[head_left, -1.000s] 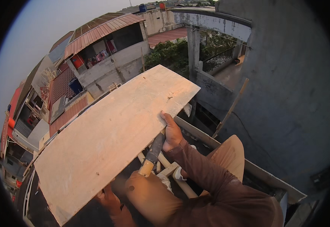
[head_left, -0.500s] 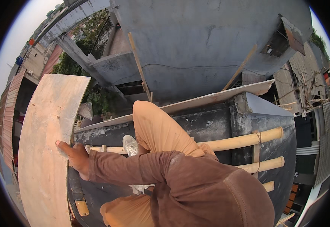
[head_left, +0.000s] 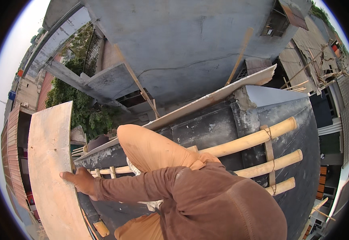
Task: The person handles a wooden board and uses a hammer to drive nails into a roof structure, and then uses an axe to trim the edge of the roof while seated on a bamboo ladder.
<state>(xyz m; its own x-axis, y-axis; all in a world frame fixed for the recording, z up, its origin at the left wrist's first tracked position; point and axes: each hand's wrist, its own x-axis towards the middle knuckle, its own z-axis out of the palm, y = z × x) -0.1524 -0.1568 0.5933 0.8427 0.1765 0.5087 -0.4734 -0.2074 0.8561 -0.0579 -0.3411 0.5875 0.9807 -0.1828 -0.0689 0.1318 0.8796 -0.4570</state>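
Observation:
My right hand (head_left: 82, 182) reaches across to the left in a brown sleeve and grips the inner edge of a long, pale wooden board (head_left: 48, 148). The thumb presses on the board's broad face, and the other fingers are mostly hidden behind its edge. A small nail-like stub (head_left: 55, 149) sticks out of the face. Standing tall along the left, the board runs past the lower edge of the view. No part of my left hand shows. My bent knees in tan trousers (head_left: 152, 144) are beside the arm.
Under me is a dark, sloping roof surface (head_left: 206, 128) crossed by bamboo poles (head_left: 258, 138) tied to a wooden batten (head_left: 269, 152). A long plank (head_left: 218, 98) runs along its far edge, beyond which a drop opens before a grey wall (head_left: 182, 44). Two wooden props (head_left: 136, 80) lean there.
The view has shifted and turned slightly. The board's top end sits lower in view and my gripping hand appears a little lower, still on the same edge.

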